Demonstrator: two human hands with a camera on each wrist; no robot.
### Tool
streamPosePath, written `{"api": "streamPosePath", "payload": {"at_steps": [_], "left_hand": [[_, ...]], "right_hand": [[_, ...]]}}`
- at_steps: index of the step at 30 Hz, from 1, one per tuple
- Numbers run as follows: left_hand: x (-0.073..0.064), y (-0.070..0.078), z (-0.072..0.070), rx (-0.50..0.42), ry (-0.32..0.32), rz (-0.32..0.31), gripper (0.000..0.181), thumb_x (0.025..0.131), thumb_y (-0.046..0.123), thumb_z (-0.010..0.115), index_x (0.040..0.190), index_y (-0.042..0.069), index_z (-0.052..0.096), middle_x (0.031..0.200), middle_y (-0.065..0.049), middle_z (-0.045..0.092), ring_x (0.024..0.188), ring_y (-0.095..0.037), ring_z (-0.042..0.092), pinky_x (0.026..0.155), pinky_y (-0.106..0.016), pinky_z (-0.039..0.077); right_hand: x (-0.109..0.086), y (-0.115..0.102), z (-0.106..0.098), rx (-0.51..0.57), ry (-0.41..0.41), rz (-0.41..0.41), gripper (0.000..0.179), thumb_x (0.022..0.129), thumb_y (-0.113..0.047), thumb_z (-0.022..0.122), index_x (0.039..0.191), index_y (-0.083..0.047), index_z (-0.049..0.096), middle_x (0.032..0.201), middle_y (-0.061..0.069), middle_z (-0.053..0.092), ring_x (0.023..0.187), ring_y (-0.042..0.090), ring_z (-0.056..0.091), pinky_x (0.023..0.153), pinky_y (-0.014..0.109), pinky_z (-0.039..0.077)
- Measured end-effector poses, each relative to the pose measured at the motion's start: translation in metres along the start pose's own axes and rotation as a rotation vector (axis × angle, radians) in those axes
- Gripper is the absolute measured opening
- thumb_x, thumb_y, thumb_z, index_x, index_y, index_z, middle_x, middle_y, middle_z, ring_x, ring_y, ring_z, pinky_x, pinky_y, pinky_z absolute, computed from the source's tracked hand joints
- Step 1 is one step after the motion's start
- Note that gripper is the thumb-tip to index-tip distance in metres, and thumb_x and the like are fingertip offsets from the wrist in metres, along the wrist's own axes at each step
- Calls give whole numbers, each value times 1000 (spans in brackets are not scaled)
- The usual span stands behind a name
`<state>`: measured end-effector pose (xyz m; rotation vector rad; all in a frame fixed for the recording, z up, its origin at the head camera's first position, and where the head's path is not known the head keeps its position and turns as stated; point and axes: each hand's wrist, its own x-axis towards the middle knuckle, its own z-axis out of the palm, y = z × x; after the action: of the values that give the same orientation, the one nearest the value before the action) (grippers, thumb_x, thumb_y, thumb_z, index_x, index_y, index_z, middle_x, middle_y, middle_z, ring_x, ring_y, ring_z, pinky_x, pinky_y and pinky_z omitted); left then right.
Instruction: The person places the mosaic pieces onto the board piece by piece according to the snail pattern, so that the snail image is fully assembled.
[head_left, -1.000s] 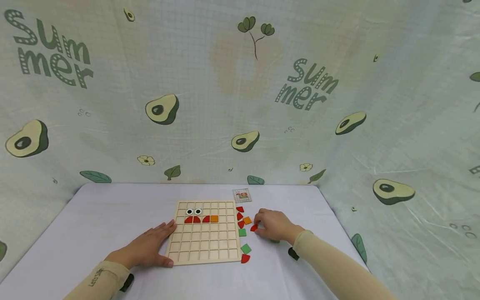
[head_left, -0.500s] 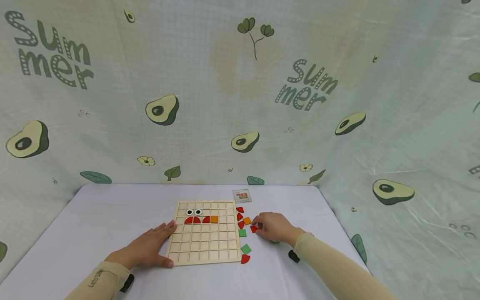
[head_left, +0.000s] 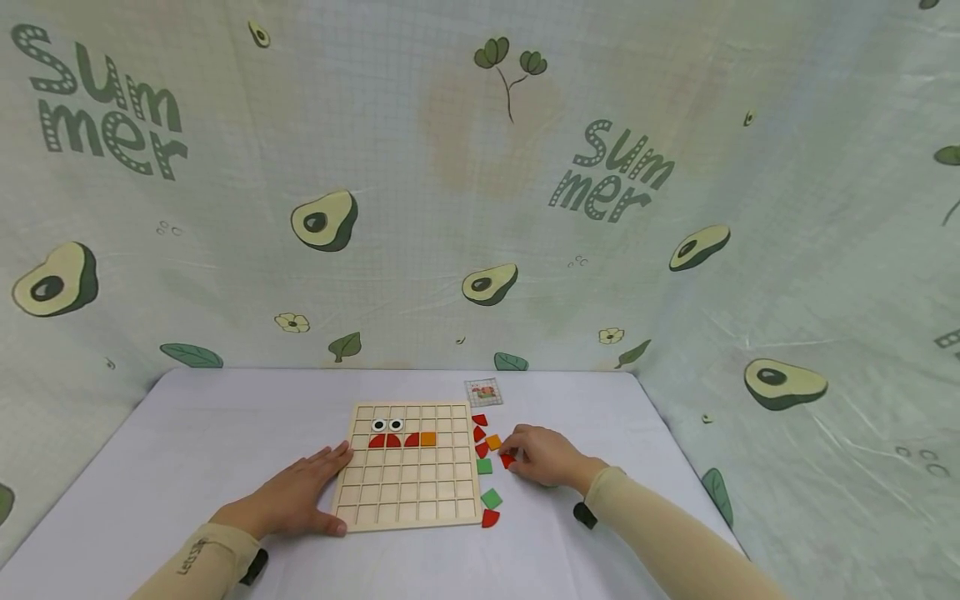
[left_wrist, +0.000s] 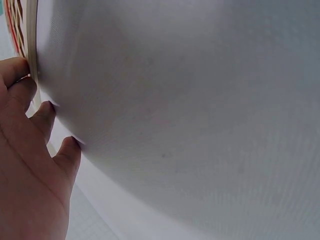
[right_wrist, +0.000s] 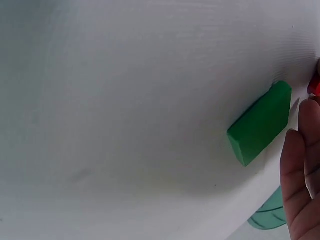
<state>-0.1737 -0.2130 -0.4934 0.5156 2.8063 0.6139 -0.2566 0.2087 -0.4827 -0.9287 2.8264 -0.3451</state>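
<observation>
On a white tabletop [head_left: 232, 408], before an avocado-print cloth [head_left: 420, 325]; right of a gridded wooden board [head_left: 420, 475], pinched in the right grip [head_left: 546, 456], a small red piece [head_left: 507, 461], partly hidden; probably light, stiff and sturdy, perhaps smooth enough to slip; best taken by opposite edges; just beside that grip, a green block [right_wrist: 260, 122]; nearer the board, an orange square [head_left: 492, 442] and green tiles [head_left: 491, 499]; in the board's far rows, eye tiles [head_left: 379, 425] and red quarter-rounds [head_left: 377, 442]; at its left edge, the left grip [head_left: 291, 496], spread out, touching without grasping; beyond, a picture card [head_left: 483, 392].
</observation>
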Motion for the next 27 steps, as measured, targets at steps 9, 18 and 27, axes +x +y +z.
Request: {"api": "streamPosePath", "payload": {"at_steps": [9,18,27], "left_hand": [[0,-2,2,3,-1,-1,117,61,61,86,150,0,41,159,-16,31,143,-43,28,114,-64,24],[0,-2,2,13,3,7,118,61,62,86,150,0,41,158,-18,32,143,-44,29,113,-64,24],[1,-3,2,13,-7,-12,117,61,62,85,151,2,40,159,-15,31,144,-42,28,114,-63,23]], "right_hand": [[-2,-3,1,-17,18,14,22,89,-25,76,111,-21,75,93,-13,60,75,6,51,69,22,51],[-3,-1,2,12,34,17,23,89,-26,76,113,-22,76,93,-12,60,74,6,50,67,22,49],[-6,4,-1,74,62,31,23,90,-22,75,112,-19,76,90,-10,59,73,8,51,64,23,48]]}}
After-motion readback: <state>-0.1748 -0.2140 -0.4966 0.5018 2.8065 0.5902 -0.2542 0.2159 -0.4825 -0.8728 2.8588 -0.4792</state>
